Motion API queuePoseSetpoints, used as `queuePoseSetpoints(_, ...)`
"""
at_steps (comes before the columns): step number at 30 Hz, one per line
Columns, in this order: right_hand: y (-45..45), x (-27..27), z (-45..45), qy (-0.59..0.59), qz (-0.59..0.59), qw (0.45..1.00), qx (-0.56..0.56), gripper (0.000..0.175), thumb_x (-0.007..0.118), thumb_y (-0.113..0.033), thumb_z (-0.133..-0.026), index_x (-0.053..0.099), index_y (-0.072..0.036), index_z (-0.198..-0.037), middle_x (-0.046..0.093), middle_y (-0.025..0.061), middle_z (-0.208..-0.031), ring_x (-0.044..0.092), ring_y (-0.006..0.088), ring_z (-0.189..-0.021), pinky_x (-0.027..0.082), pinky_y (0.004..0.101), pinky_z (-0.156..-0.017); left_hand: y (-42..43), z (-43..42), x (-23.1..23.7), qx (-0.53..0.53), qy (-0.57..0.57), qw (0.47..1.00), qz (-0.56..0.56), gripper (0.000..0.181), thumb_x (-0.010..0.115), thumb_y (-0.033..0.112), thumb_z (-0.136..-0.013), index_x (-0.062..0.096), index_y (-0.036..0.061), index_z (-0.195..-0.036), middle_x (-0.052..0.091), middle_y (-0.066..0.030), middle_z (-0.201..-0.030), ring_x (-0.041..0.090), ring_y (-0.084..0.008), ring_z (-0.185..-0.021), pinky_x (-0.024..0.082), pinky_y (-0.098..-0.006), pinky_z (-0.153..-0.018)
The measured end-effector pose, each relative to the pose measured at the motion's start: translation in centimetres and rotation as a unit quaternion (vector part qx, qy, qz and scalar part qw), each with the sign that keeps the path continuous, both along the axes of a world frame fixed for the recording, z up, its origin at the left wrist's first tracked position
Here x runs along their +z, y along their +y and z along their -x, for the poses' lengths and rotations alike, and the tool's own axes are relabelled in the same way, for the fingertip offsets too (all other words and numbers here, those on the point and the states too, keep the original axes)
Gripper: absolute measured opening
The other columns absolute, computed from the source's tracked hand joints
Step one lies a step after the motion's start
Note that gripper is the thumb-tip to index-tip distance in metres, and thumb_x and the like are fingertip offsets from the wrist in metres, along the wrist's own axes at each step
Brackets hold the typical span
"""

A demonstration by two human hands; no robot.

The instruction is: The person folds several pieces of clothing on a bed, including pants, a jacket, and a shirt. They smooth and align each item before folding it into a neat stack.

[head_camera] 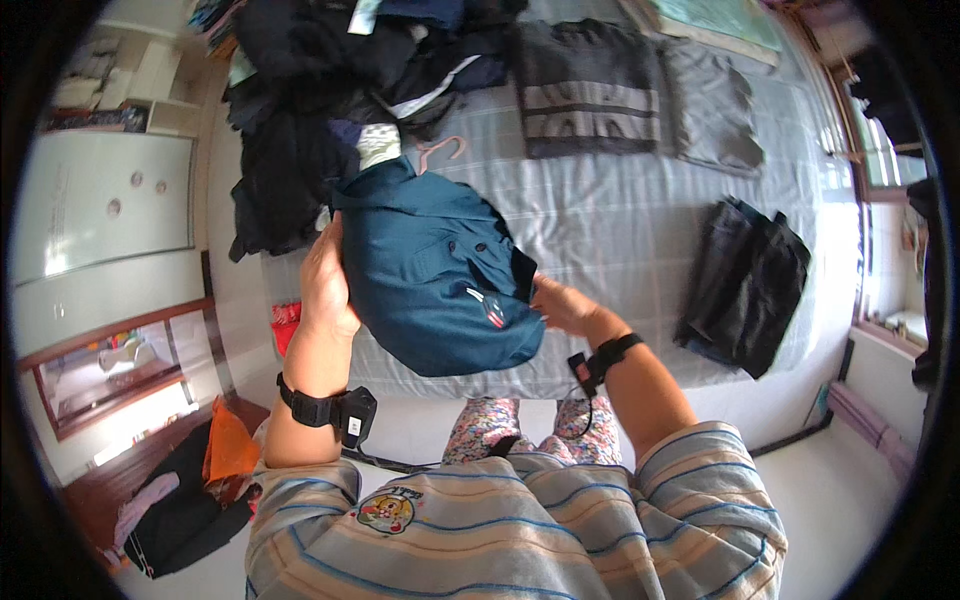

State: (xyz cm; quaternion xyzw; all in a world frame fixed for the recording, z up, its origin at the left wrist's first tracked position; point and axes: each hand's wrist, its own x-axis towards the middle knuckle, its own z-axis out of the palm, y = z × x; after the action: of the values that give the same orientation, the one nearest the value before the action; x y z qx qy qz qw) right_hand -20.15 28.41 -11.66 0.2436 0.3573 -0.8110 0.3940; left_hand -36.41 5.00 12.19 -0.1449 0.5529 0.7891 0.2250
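Between my two hands, above the near edge of the bed, is a teal-blue garment (420,277), bunched and folded over itself. It shows two dark buttons or eyelets and a small red-and-white emblem. My left hand (328,281) holds its left side, the fingers partly hidden behind the cloth. At the right edge, the fingertips of my right hand (562,304) pinch the fabric. A pink clothes hanger (444,153) shows its hook just beyond the garment's top.
Dark clothes (292,135) are heaped at the bed's far left. A folded striped dark garment (589,90) and a grey folded one (712,105) lie at the back. Folded black trousers (746,285) rest at right on the grey bedsheet (600,217). Something red (285,326) sits at the left edge.
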Motion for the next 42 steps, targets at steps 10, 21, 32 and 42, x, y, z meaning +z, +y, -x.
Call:
queuePoseSetpoints(10, 1.0, 8.4, -8.8, 0.092, 0.255, 0.941, -0.203, 0.085, 0.052, -0.069, -0.088, 0.034, -0.015, -0.152, 0.038, 0.0065, -0.155, 0.036, 0.0284, -0.141, 0.03, 0.0535, -0.113, 8.9, -8.1, -1.1, -0.03, -0.097, 0.983, -0.154, 0.044, 0.044, 0.035, -0.103, 0.056, 0.0034, -0.131, 0.061, -0.0154, -0.13, 0.06, -0.033, -0.118, 0.048, -0.0523, -0.102)
queuePoseSetpoints(21, 9.0, 12.8, -7.9, 0.17, 0.052, 0.856, -0.486, 0.046, 0.062, -0.012, -0.095, 0.05, -0.011, -0.139, 0.062, 0.0046, -0.129, 0.059, 0.0191, -0.117, 0.048, 0.0379, -0.103, 14.5, -11.4, -0.8, 0.018, 0.021, 0.99, -0.136, 0.043, 0.046, 0.033, -0.104, 0.05, 0.0071, -0.139, 0.054, -0.0094, -0.14, 0.052, -0.0247, -0.126, 0.039, -0.0432, -0.11)
queuePoseSetpoints(32, 10.2, -12.9, -21.8, -0.157, -0.407, 0.869, -0.233, 0.036, 0.064, -0.017, -0.087, 0.062, -0.006, -0.122, 0.067, 0.0041, -0.095, 0.062, 0.0161, -0.086, 0.049, 0.0305, -0.076, -2.0, -24.5, -24.3, -0.061, -0.316, 0.924, 0.205, 0.03, 0.063, 0.021, -0.096, 0.052, 0.009, -0.121, 0.065, -0.0096, -0.112, 0.064, -0.0226, -0.099, 0.053, -0.0366, -0.088)
queuePoseSetpoints(42, 5.7, -5.0, -12.1, 0.14, -0.748, 0.634, -0.136, 0.031, 0.065, -0.012, -0.084, 0.062, -0.01, -0.114, 0.062, 0.0107, -0.106, 0.063, 0.0302, -0.096, 0.05, 0.0414, -0.087, -5.0, -17.2, -34.6, -0.065, 0.054, 0.908, 0.411, 0.038, 0.068, 0.026, -0.091, 0.058, 0.0009, -0.118, 0.068, -0.0138, -0.114, 0.067, -0.024, -0.104, 0.052, -0.0351, -0.09)
